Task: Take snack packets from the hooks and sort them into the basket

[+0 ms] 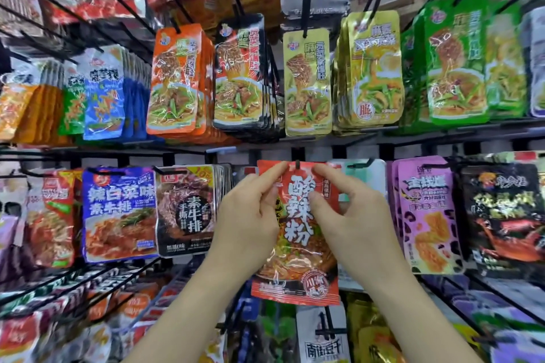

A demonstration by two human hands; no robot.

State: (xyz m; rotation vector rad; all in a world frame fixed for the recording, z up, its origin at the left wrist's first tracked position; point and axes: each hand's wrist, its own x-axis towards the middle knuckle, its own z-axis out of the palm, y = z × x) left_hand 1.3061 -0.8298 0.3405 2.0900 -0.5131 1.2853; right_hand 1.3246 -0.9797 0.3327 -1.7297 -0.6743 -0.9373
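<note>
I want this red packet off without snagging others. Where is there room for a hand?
Pale gap right of the red packet, before the purple packets. Left is crowded: the brown packets nearly touch the left hand.

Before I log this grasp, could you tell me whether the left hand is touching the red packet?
Touching. The head view shows the left hand pinching the top edge of the red packet beside its hook hole.
</note>
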